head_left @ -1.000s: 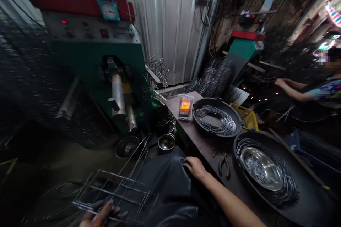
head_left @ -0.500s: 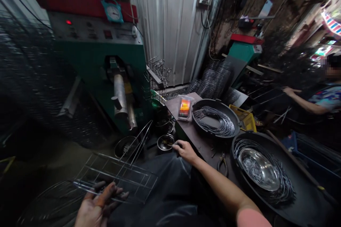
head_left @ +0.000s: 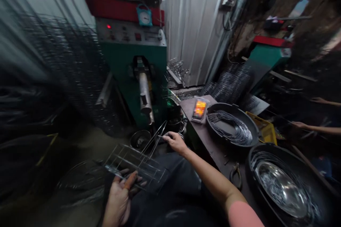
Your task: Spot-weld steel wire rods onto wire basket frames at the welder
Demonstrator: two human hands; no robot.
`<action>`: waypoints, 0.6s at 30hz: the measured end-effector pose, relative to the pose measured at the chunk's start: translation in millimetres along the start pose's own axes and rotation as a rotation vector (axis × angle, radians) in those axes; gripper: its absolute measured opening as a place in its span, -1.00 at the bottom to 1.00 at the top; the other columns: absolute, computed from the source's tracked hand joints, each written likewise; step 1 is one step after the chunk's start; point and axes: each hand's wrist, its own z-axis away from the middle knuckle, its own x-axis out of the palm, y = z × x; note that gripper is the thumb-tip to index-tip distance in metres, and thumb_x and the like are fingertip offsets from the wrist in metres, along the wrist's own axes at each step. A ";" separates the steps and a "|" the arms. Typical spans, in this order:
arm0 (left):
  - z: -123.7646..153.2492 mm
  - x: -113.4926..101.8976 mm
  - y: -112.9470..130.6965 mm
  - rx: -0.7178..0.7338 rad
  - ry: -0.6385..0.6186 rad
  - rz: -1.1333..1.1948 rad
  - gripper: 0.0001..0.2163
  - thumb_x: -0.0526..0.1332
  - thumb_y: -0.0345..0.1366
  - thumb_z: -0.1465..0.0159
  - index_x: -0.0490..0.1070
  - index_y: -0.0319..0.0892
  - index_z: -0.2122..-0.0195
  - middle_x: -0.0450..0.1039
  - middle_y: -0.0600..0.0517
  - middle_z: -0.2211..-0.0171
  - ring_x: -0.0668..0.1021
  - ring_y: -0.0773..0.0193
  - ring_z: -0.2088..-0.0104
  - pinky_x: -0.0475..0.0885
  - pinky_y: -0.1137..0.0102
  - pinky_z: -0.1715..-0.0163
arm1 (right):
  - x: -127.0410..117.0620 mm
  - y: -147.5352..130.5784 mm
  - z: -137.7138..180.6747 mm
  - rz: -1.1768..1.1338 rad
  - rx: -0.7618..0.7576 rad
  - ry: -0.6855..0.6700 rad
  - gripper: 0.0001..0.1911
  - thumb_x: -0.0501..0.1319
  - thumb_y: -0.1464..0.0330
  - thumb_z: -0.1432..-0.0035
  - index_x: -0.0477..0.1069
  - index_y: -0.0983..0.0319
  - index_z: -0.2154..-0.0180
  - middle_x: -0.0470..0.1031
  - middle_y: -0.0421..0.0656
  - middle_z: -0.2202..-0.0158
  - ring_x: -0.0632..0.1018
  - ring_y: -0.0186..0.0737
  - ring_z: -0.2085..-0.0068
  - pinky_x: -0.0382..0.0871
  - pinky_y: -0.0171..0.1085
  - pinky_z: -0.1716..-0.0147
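Observation:
My left hand (head_left: 121, 193) is closed on the edge of a wire rack (head_left: 138, 166), a box-like metal grid with long wire prongs (head_left: 157, 138) slanting up towards the machine. My right hand (head_left: 174, 142) is pinched beside the tips of those prongs. Something small and thin pokes out from its fingertips, too blurred to name. Behind the prongs a metal bowl (head_left: 140, 140) stands below the green machine (head_left: 128, 85). From that machine a round metal arm (head_left: 144, 94) juts out.
On the bench at right are a dark pan of bent wires (head_left: 231, 142), a larger pan (head_left: 253, 184) with a steel bowl (head_left: 282, 188) in it, and pliers (head_left: 236, 176). Stacked wire racks (head_left: 71, 64) rise at left. Another person's hands (head_left: 301, 125) show at far right.
My view has turned left, so the surroundings sit further right. My right hand has moved from above a small bowl to beside the rack's prongs. My left hand keeps its hold.

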 end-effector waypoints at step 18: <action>-27.9 -7.4 -13.8 0.007 -0.067 0.141 -0.52 0.40 -0.27 0.12 0.21 -0.10 0.20 0.39 0.16 0.44 0.46 0.34 0.47 0.47 0.28 0.38 | 24.4 7.1 -28.5 -0.205 0.018 0.000 -0.67 0.14 0.12 -0.01 0.28 0.25 0.55 0.27 -0.29 0.64 0.28 -0.42 0.58 0.15 -0.40 0.56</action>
